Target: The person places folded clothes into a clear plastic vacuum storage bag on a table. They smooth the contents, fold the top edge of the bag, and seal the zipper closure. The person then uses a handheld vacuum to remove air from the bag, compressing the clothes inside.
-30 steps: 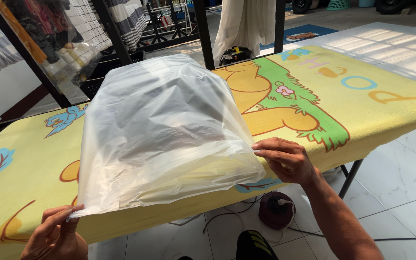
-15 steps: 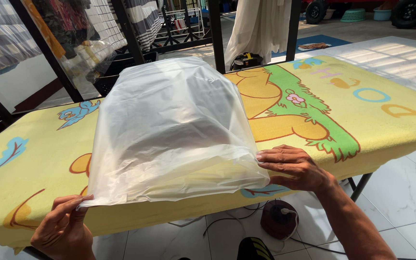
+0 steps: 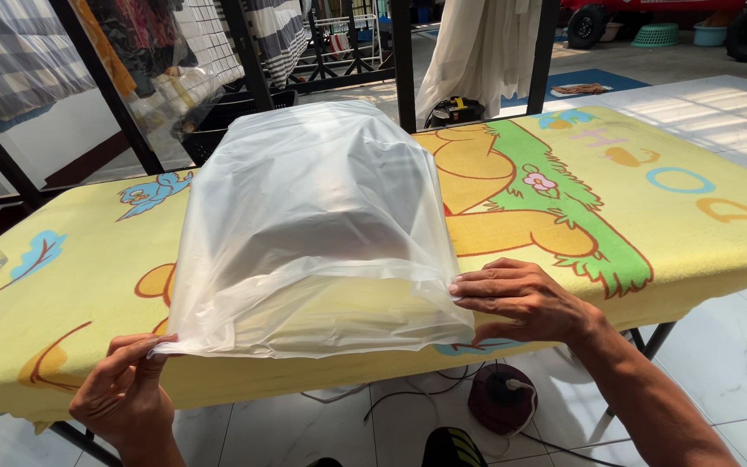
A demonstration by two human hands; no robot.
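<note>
Left hand (image 3: 127, 393) pinching plastic bag (image 3: 313, 233) corner, right hand (image 3: 525, 298) flat on edge (contents hidden)

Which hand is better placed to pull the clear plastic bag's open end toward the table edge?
Left, probably. The left hand pinches the near-left corner of the translucent plastic bag at the edge of the yellow cartoon-print padded table. The right hand only lies flat on its right corner.

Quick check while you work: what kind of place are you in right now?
Probably a home laundry or ironing spot, open to a yard. A padded ironing table with a cartoon cover, clothes on racks behind, and a clear plastic bag pinched by the left hand and pressed by the right hand.
</note>
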